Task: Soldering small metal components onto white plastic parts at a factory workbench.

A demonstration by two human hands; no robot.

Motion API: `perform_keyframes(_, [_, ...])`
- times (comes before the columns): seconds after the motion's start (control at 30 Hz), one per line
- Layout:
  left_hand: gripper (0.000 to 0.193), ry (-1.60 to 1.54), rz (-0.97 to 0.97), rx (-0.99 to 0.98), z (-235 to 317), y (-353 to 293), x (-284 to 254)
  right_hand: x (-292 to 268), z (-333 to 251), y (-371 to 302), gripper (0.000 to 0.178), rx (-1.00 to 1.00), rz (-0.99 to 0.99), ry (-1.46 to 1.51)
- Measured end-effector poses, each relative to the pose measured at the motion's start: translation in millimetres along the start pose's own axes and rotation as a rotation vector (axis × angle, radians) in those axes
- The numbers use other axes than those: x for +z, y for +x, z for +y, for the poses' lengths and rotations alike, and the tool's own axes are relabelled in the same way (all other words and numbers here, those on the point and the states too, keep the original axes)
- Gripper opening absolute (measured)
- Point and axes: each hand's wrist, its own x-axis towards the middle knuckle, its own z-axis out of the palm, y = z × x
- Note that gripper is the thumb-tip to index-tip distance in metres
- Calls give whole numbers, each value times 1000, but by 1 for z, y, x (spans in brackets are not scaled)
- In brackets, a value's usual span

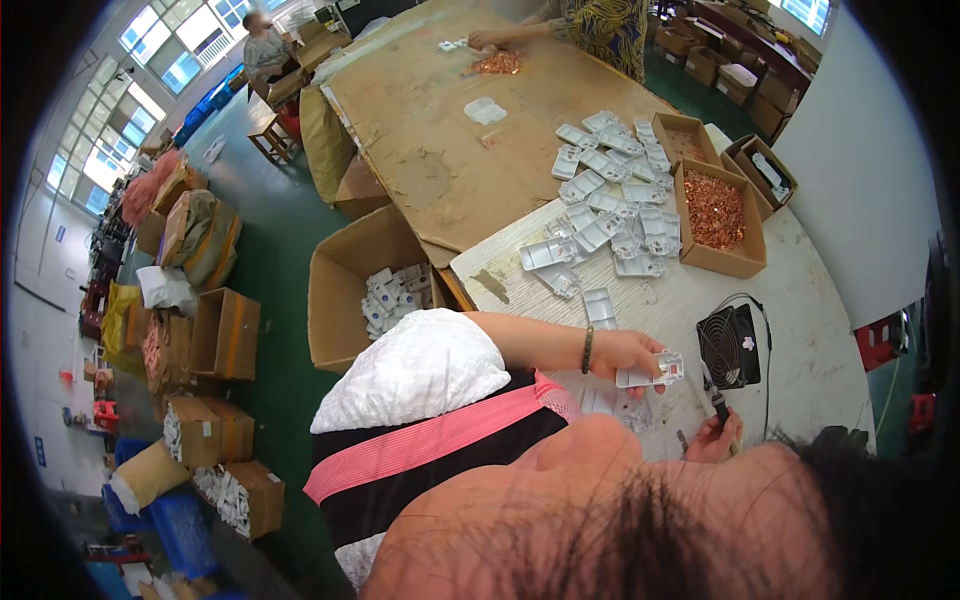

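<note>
My left hand point(632, 358) is closed round a white plastic casing point(668, 369), held above the near part of the white table. Lower and to the right, my right hand point(713, 440) grips a slim tool with a dark handle point(719, 404); its exact kind I cannot make out. The tool's upper end points toward a small black fan point(728, 347), just beyond it. Another white casing point(599, 309) lies on the table behind my left wrist. More white pieces point(612, 405) lie below my left hand, partly covered by my arm and shoulder.
Many white casings point(601, 231) are heaped beyond my hands. A cardboard box of copper-coloured small parts point(752, 262) stands to their right. A large carton point(335, 290) with white pieces sits left of the table. Across the brown tabletop, another person's hand point(487, 40) is beside a copper-coloured pile point(498, 63).
</note>
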Motion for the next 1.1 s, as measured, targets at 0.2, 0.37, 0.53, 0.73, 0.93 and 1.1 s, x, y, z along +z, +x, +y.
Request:
perform_keyframes(0.2, [27,-41,23,-9,1,-4,1,-4,1,-1,15,8,-4,4])
perform_keyframes(0.37, [27,-63,-1,0,-1,-6,-1,-4,2,0,15,14,8,-3])
perform_keyframes(0.53, [22,-59,-9,97,-3,-8,3,-1,0,-2,15,7,29,-21])
perform_keyframes(0.73, [23,-12,-12,65,-1,-11,3,3,0,-3,16,-33,-9,-9])
perform_keyframes(0.93, [22,-24,9,80,-1,-11,5,-2,0,-1,19,25,26,-84])
perform_keyframes(1.1, [22,-26,-3,37,-1,-14,5,-5,-4,-1,19,47,17,-166])
